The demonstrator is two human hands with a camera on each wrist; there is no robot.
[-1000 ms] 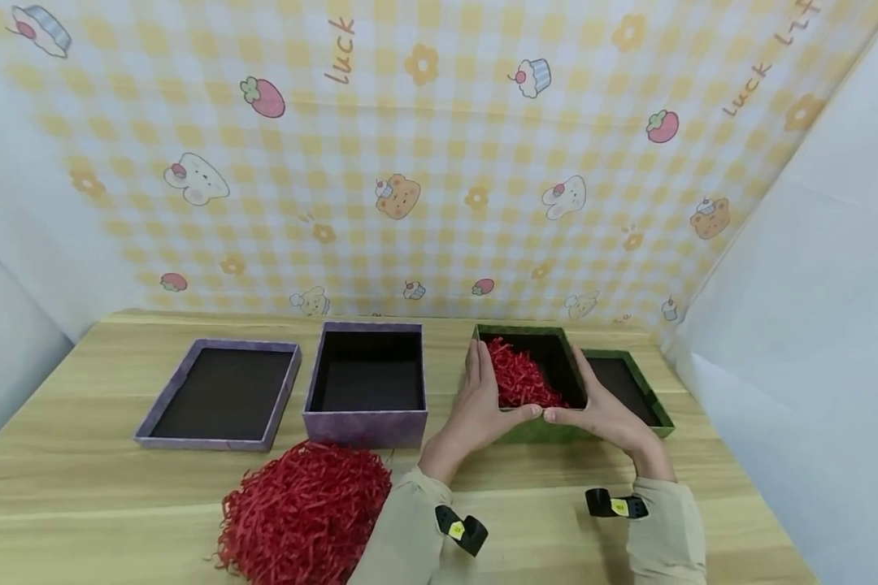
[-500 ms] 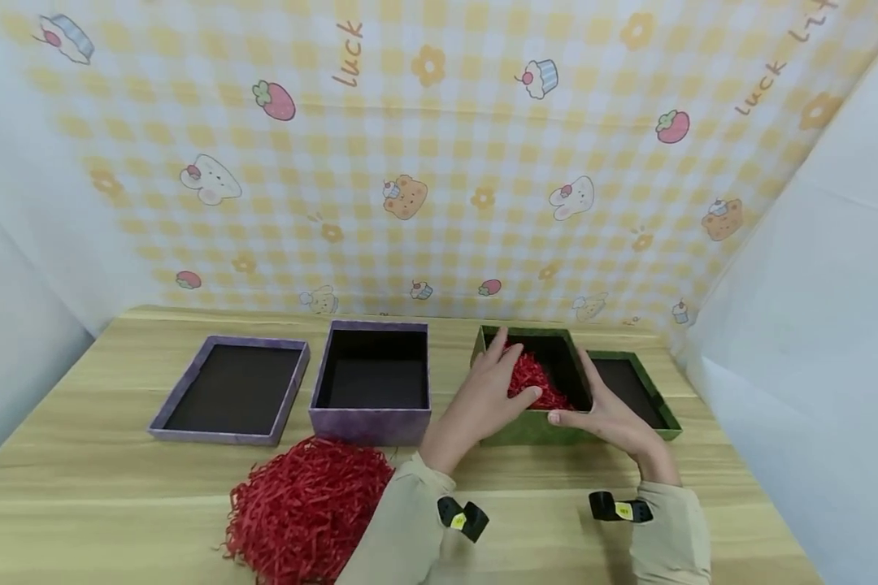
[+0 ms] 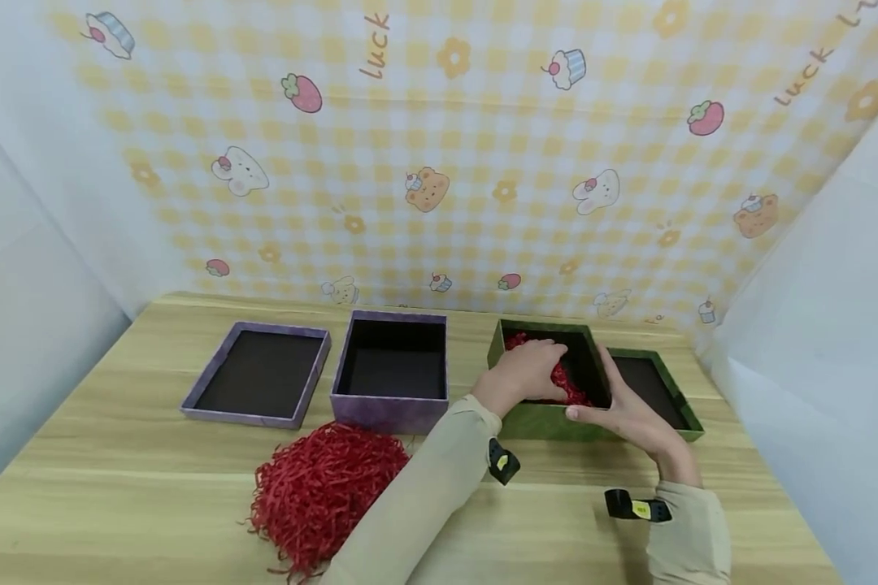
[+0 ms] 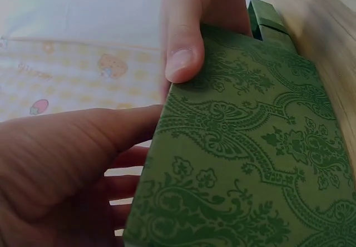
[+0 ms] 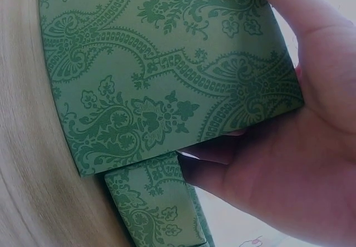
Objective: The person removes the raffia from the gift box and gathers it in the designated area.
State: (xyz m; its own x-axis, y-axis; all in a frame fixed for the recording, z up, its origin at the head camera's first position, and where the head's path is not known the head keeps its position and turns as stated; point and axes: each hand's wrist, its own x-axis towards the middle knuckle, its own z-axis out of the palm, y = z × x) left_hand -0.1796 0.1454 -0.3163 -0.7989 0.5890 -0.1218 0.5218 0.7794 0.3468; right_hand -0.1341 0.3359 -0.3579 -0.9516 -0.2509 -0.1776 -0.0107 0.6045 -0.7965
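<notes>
A green patterned box (image 3: 549,423) stands uncovered at the right of the table, with red shredded paper (image 3: 575,392) inside. My left hand (image 3: 528,370) reaches over its near left side into the box, fingers loosely bent above the shreds and partly hiding them. I cannot see any shreds pinched there. My right hand (image 3: 632,414) grips the box at its near right corner, thumb against the front wall and fingers along the right side. In the left wrist view, the right thumb (image 4: 183,63) presses on the patterned front (image 4: 239,147).
A green lid (image 3: 679,394) lies just right of the box. To the left are a purple box (image 3: 388,414) with a dark inside and its purple lid (image 3: 311,378). A large pile of red shredded paper (image 3: 329,491) sits in front of the purple box.
My left hand has left the box's left wall and moved rightward into the box, over the shreds. My right hand stays on the box. The head view has shifted slightly.
</notes>
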